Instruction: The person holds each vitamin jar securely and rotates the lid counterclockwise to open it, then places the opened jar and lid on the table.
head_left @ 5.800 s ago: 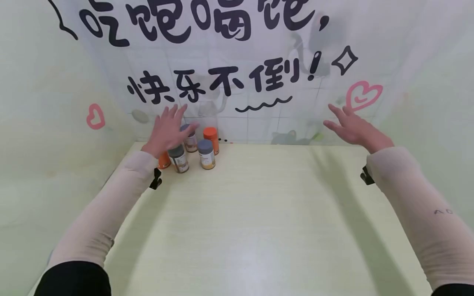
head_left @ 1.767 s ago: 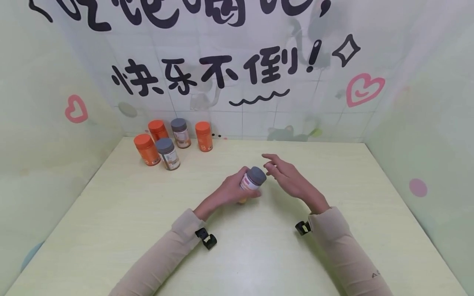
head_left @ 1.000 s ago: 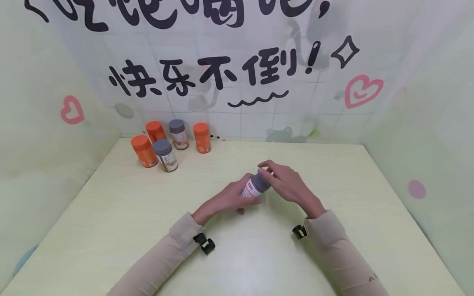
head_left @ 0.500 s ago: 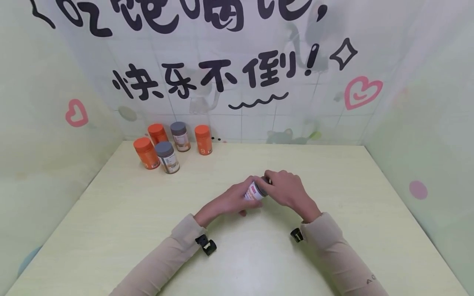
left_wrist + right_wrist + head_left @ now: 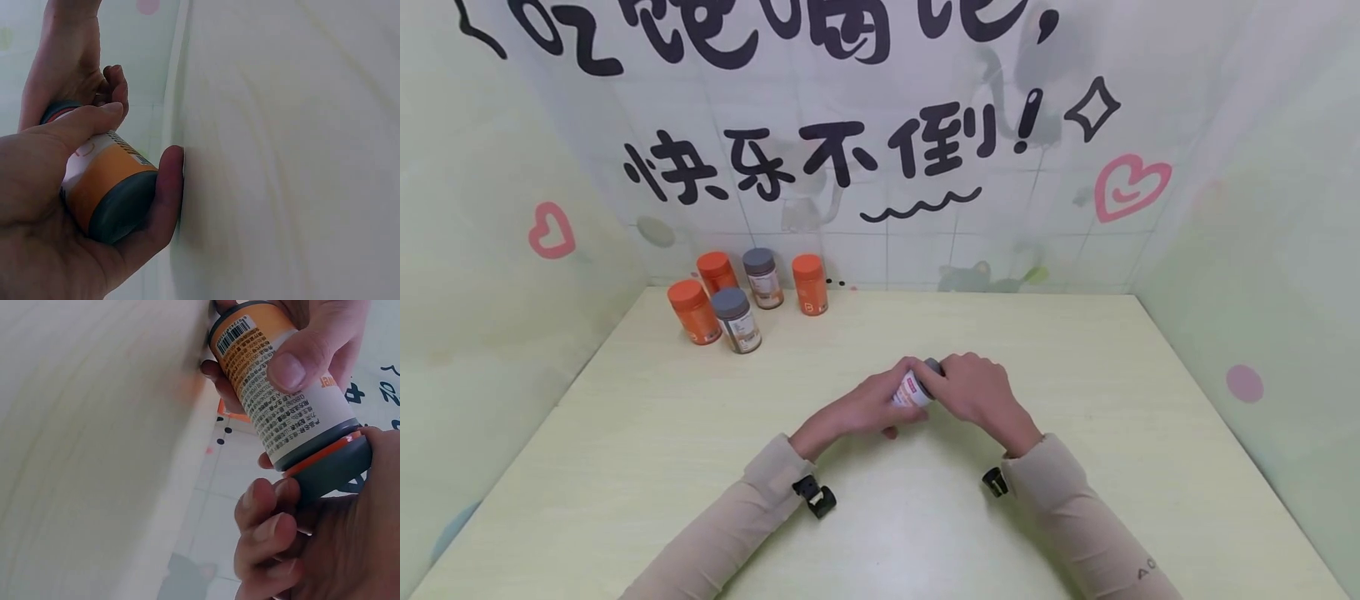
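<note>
Over the middle of the table my left hand (image 5: 868, 404) grips the body of a pill bottle (image 5: 910, 392) with a white and orange label. The bottle is tilted, its cap end toward my right hand (image 5: 977, 387). My right hand holds the grey cap (image 5: 337, 465), fingers curled round it. An orange-red ring shows between cap and body in the right wrist view. In the left wrist view, the dark base of the bottle (image 5: 103, 181) faces the camera, with my left thumb across its side. My right fingers hide much of the cap in the head view.
At the table's back left stand several more upright bottles: orange ones (image 5: 695, 312) and grey-capped ones (image 5: 739, 321). One orange bottle (image 5: 810, 285) is slightly apart on their right. A printed wall sheet (image 5: 925, 258) rises behind the table (image 5: 700, 450), with side walls left and right.
My left hand has brought a grey-capped bottle from the back left group to the middle. My right hand has come in from the right and closed round its cap.
</note>
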`<state>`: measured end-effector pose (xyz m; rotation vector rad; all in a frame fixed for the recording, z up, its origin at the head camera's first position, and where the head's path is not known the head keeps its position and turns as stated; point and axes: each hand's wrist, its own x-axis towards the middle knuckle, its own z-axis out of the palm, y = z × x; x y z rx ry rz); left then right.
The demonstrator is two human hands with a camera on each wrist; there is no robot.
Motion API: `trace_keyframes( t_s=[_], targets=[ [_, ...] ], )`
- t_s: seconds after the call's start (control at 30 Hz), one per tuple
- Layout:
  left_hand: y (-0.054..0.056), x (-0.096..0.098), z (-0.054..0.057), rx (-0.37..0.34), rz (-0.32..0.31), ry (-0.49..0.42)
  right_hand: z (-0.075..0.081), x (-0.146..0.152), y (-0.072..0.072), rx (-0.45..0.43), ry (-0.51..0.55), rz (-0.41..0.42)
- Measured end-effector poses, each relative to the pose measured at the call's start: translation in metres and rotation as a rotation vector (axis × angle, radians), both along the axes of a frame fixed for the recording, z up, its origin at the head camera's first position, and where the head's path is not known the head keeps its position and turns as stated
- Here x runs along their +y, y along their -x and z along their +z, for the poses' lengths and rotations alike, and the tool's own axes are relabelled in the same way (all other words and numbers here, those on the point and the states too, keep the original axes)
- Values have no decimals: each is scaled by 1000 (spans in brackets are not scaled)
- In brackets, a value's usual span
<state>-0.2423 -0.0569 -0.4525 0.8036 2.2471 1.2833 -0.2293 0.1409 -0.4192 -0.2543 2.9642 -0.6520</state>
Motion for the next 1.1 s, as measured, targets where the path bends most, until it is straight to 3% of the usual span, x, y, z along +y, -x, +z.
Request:
trace_keyframes(
  t_s=[0.43,1.1],
  targets=[
    [4,-2,1,-13,-17,-30,-4,4,9,14,86,60],
    [2,-3,0,0,-23,-7,-5,9,10,9,116,124]
  ],
)
